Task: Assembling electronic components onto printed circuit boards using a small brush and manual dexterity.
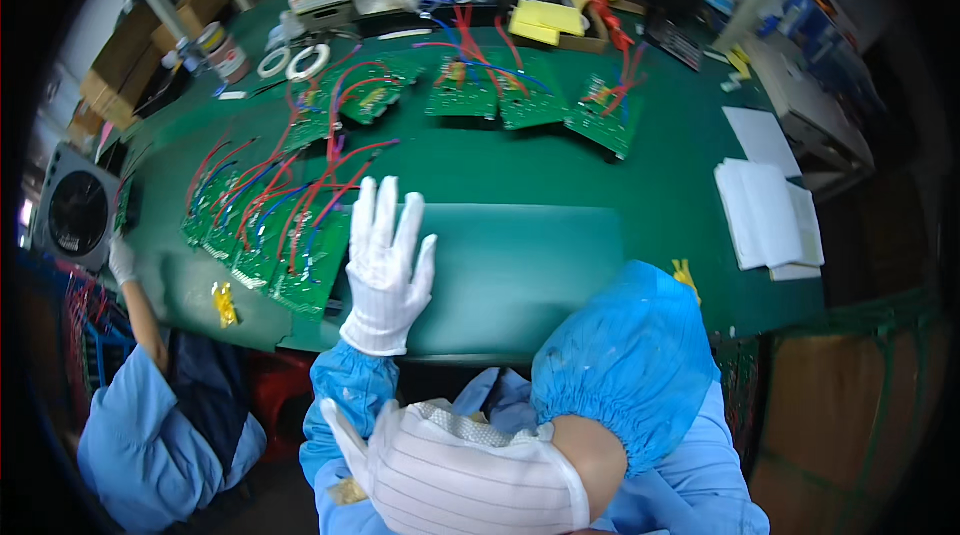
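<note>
Landmark mat: the smooth, lighter green rectangular sheet (510, 275) lies on the dark green worktop (665, 205) before you, its near side along the worktop's front edge, its right near corner hidden by your sleeve.
Your left hand: in a white striped fabric glove (387, 270), over the mat's left end, fingers straight and spread, gripping nothing; you cannot tell from here whether it touches the surface.
Your right hand: in a matching white glove (470, 470), on your side of the mat, drawn across your body and overlapping your left sleeve (350, 400); whether its fingers are closed on anything cannot be told.
Between your hands: they stand apart, the left farther forward over the mat.
Wired boards: green circuit boards with red and blue wires (300, 295) sit left of the mat, their nearest edge just beside your left hand.
Back row: more green wired boards (530, 110) lie beyond the mat, with a band of green surface between.
Right side: green surface runs from the mat to the loose white papers (765, 215).
Left limit: well left of the mat, a co-worker's gloved hand (122, 262) is at the worktop's edge.
</note>
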Action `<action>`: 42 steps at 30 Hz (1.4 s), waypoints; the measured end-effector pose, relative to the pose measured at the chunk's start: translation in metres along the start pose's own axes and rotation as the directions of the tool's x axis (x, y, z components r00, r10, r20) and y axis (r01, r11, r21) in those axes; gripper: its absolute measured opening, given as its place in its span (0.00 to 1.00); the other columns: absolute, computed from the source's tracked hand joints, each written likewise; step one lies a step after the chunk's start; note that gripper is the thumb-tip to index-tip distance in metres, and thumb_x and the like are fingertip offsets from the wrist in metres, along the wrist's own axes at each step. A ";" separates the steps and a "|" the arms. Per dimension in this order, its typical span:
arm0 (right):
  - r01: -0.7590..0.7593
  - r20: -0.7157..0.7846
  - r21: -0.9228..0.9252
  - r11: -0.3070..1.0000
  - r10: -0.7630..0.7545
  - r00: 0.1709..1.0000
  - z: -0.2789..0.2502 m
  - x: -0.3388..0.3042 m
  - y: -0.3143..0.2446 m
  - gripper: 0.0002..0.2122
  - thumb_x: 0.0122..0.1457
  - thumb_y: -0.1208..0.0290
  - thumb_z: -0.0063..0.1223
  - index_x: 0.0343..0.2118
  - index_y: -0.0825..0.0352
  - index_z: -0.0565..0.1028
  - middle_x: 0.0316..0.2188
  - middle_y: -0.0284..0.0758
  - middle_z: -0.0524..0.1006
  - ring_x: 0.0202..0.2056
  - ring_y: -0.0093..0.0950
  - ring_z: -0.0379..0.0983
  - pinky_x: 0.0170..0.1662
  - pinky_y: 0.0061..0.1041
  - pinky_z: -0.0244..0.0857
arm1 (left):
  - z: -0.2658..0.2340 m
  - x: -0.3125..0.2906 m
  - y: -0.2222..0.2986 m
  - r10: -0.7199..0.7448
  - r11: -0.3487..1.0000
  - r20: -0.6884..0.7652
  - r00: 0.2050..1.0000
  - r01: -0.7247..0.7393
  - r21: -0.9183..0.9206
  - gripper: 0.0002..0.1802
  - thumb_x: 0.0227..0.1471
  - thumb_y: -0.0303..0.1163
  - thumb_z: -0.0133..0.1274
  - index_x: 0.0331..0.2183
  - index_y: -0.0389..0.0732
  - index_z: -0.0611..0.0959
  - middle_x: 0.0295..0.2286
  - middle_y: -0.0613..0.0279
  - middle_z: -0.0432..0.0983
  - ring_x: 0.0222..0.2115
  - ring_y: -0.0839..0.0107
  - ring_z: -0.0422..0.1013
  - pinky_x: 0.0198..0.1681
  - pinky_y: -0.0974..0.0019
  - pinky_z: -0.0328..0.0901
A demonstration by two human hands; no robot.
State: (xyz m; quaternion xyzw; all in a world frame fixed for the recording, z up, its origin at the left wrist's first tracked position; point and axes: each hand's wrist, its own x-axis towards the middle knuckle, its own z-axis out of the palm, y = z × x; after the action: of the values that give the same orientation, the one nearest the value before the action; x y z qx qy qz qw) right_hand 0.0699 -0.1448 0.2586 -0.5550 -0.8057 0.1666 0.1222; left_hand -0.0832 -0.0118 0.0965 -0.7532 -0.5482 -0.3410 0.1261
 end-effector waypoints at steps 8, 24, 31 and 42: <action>0.540 0.187 0.102 0.835 -0.549 0.814 -0.086 0.029 0.104 0.13 0.63 0.63 0.52 0.35 0.70 0.82 0.23 0.40 0.76 0.26 0.30 0.76 0.19 0.25 0.65 | 0.090 0.077 0.092 0.182 0.960 0.084 0.980 -0.158 -0.232 0.33 0.56 0.32 0.60 0.61 0.33 0.72 0.61 0.39 0.66 0.65 0.39 0.59 0.66 0.50 0.61; 0.296 0.135 -0.170 0.940 -0.275 0.952 -0.053 -0.012 0.282 0.34 0.58 0.71 0.55 0.68 0.75 0.61 0.18 0.32 0.73 0.18 0.30 0.70 0.21 0.33 0.62 | 0.311 0.218 0.160 -0.080 0.993 0.215 0.973 0.060 0.102 0.42 0.47 0.44 0.63 0.58 0.29 0.72 0.40 0.48 0.76 0.44 0.54 0.73 0.47 0.49 0.65; 0.140 0.349 0.050 0.989 -0.149 0.925 -0.009 -0.025 0.313 0.31 0.64 0.68 0.54 0.69 0.68 0.61 0.54 0.43 0.78 0.37 0.40 0.80 0.40 0.37 0.73 | 0.254 0.168 0.128 0.351 0.910 0.192 0.917 -0.286 -0.301 0.21 0.45 0.28 0.57 0.45 0.40 0.83 0.31 0.52 0.79 0.35 0.52 0.77 0.41 0.50 0.70; 0.375 0.217 0.065 0.925 -0.380 0.899 0.003 -0.006 0.295 0.23 0.67 0.67 0.52 0.63 0.69 0.70 0.63 0.37 0.73 0.50 0.36 0.79 0.52 0.34 0.70 | 0.122 0.076 0.083 0.322 0.788 0.172 0.931 -0.164 -0.593 0.16 0.39 0.22 0.51 0.34 0.43 0.84 0.27 0.56 0.72 0.31 0.50 0.68 0.37 0.51 0.64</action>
State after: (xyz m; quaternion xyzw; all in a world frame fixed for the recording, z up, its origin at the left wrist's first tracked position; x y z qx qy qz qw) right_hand 0.3226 -0.0542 0.1363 -0.3648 -0.9046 0.2104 0.0661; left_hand 0.0512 0.0824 0.0712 -0.8593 -0.3305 -0.3662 -0.1351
